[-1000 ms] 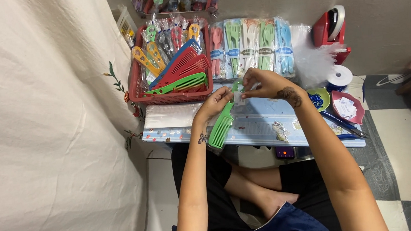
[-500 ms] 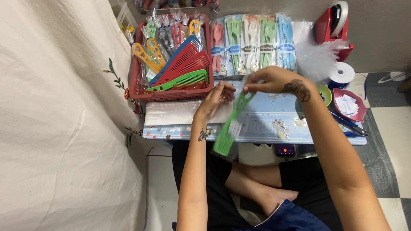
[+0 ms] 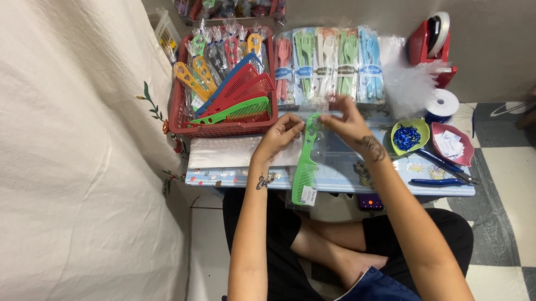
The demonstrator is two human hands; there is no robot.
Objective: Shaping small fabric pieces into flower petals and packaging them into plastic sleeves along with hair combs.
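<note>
A green comb (image 3: 305, 167) in a clear plastic sleeve hangs teeth-down over the front edge of a low table (image 3: 233, 173). My left hand (image 3: 279, 135) pinches the sleeve beside the comb's handle end. My right hand (image 3: 346, 123) grips the top of the sleeve from the other side. Both hands meet just above the tabletop, in front of the red basket (image 3: 178, 103).
The red basket holds red, blue and green combs and packed yellow ones. Behind the table stand packets of pastel cutlery (image 3: 327, 60). A red tape dispenser (image 3: 429, 41), a ribbon roll (image 3: 442, 104), a green bowl of blue ties (image 3: 409, 137), a pink bowl (image 3: 454, 143) and a white curtain (image 3: 58, 177) surround the area.
The sleeved green comb has swung from slanting toward hanging nearly straight down, and both hands have shifted slightly left and closed in on its top end.
</note>
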